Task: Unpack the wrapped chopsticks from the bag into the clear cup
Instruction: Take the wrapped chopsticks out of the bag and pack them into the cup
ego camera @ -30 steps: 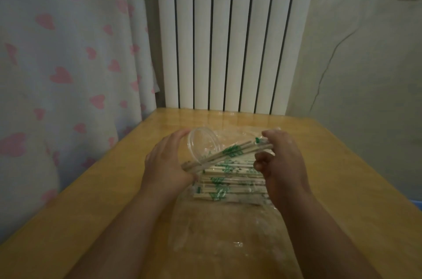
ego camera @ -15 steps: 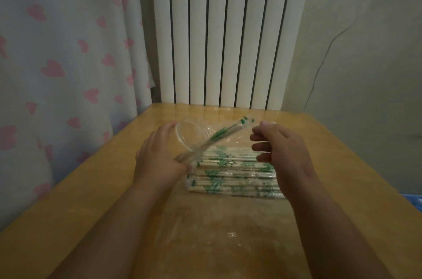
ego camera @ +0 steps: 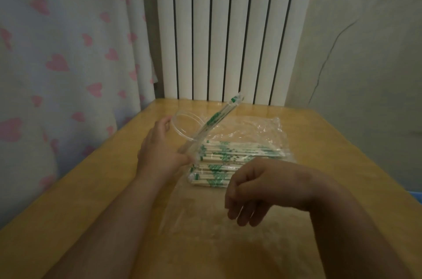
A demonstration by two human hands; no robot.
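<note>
My left hand (ego camera: 159,150) grips a clear plastic cup (ego camera: 186,129), tilted with its mouth toward me. One wrapped pair of chopsticks (ego camera: 214,118) with green print stands in the cup, its top end leaning up to the right past the rim. A clear plastic bag (ego camera: 258,130) lies flat on the wooden table (ego camera: 331,157), and several wrapped chopsticks (ego camera: 230,157) lie stacked in it. My right hand (ego camera: 253,192) hangs above the near part of the bag, fingers loosely curled downward, holding nothing.
A white radiator (ego camera: 228,27) stands against the wall behind the table's far edge. A curtain with pink hearts (ego camera: 68,50) hangs along the left side. A blue object (ego camera: 416,197) shows at the right edge.
My right hand let go of the chopstick pair and drew back toward me over the bag. The pair now stands steeper in the cup, which stays in my left hand.
</note>
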